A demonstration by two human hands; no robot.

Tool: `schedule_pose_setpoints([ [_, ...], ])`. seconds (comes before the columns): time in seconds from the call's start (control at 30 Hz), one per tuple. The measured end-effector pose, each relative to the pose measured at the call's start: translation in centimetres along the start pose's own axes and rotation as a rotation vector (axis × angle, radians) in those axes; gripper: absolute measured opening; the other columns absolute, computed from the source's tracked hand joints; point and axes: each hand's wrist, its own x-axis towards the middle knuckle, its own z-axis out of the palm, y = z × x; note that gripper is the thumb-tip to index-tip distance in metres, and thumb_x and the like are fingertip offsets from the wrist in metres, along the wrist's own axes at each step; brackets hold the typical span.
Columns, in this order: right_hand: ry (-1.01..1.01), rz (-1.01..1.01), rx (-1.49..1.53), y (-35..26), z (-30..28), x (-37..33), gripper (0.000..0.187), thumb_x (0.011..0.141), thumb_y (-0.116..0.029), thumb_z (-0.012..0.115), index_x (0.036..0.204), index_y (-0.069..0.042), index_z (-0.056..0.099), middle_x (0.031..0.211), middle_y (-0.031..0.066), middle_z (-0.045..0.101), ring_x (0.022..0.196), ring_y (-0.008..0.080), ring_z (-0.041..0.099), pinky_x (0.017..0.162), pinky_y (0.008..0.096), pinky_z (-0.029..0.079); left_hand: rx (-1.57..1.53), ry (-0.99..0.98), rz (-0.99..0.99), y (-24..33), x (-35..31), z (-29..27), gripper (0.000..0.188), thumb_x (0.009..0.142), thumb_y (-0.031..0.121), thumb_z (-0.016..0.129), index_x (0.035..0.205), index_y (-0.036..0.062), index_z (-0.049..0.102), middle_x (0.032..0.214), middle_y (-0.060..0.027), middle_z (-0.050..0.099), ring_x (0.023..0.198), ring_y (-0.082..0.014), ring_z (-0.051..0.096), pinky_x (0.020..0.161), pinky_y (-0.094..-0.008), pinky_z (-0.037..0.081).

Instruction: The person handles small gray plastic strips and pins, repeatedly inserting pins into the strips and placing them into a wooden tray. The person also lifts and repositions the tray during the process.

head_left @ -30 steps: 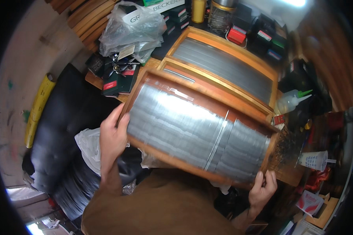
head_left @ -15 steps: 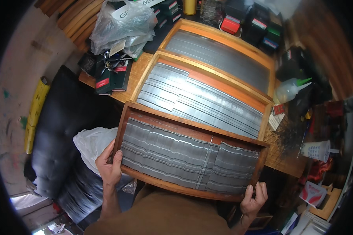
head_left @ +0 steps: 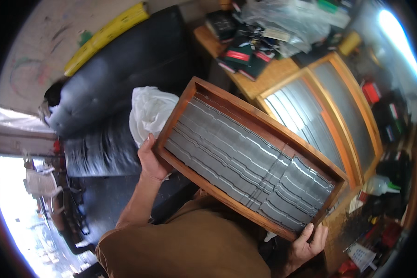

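Observation:
A dark-brown wooden tray [head_left: 231, 200] is held tilted in front of my body, packed with rows of thin grey metal strips [head_left: 227, 157]. Its left end is gripped by my left hand [head_left: 152, 160], the thumb over the rim. At the lower right corner my right hand [head_left: 309, 243] clasps the frame with thumb and bent fingers. A narrow gap crosses the strips toward the right, and a reddish-brown bare band of the tray's bottom shows along its far side.
Two lighter wooden trays [head_left: 326, 99] of similar strips lie on the wooden table [head_left: 287, 72] at right. Behind stand a clear plastic bag [head_left: 289, 21] and dark boxes [head_left: 243, 58]. A black sofa [head_left: 125, 78] with a white bag [head_left: 150, 111] is at left; a squeeze bottle [head_left: 380, 184] sits far right.
My view has swung left, so the table trays now appear farther right and the sofa nearer the middle. The held tray has come away from beside them, still in both hands.

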Motion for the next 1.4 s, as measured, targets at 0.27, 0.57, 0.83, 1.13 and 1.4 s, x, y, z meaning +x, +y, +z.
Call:
schedule_pose_setpoints([
  [0.27, -0.094, -0.215, 0.158, -4.0, 6.9, 3.7, 0.015, 0.091, 0.001, 0.058, 0.105, 0.005, 0.063, 0.076, 0.0127, 0.048, 0.063, 0.0276, 0.05, 0.054, 0.0393, 0.038, -0.306, -0.123, 0.065, -5.3, -5.5, 0.0, 0.063, 0.088, 0.027, 0.064, 0.144, 0.0073, 0.045, 0.143, -0.0109, 0.054, 0.131, -0.0326, 0.05, 0.113, -0.0508, 0.038],
  [0.57, -0.431, -0.437, 0.235, -9.1, 17.2, 4.7, 0.044, 0.093, -0.022, 0.066, 0.125, 0.008, 0.058, 0.096, 0.021, 0.06, 0.066, 0.0378, 0.063, 0.057, 0.0441, 0.052, -0.284, 0.135, 0.088, -4.1, -0.7, -5.7, 0.051, 0.078, -0.002, 0.053, 0.129, -0.003, 0.054, 0.127, -0.0156, 0.061, 0.12, -0.0353, 0.057, 0.11, -0.049, 0.042],
  [0.83, -0.531, -0.048, 0.141, -1.0, 16.4, 3.9, 0.036, 0.097, -0.026, 0.063, 0.116, 0.005, 0.066, 0.103, 0.0225, 0.065, 0.083, 0.0354, 0.067, 0.07, 0.0399, 0.055, -0.245, 0.293, 0.191, 0.1, 9.1, -18.8, 0.05, 0.072, -0.004, 0.049, 0.122, -0.003, 0.056, 0.124, -0.0153, 0.062, 0.118, -0.037, 0.058, 0.107, -0.051, 0.046],
  [1.13, -0.638, 0.345, 0.112, 3.8, 16.1, 2.8, 0.033, 0.096, -0.025, 0.064, 0.108, 0.006, 0.067, 0.101, 0.0243, 0.068, 0.093, 0.038, 0.065, 0.082, 0.0433, 0.052, -0.358, 0.473, 0.218, -2.0, 21.1, -30.1, 0.033, 0.069, -0.004, 0.054, 0.101, 0.0005, 0.058, 0.105, -0.0102, 0.063, 0.1, -0.0329, 0.062, 0.097, -0.047, 0.052],
  [1.4, -0.585, 0.229, 0.061, 4.7, 15.4, 2.3, 0.042, 0.094, -0.027, 0.066, 0.122, 0.004, 0.063, 0.104, 0.0271, 0.067, 0.093, 0.0415, 0.065, 0.084, 0.047, 0.051, -0.334, 0.524, 0.227, -4.4, 26.4, -34.4, 0.062, 0.066, 0.018, 0.065, 0.127, 0.0122, 0.057, 0.127, -0.0116, 0.059, 0.119, -0.0389, 0.053, 0.101, -0.0606, 0.044],
])
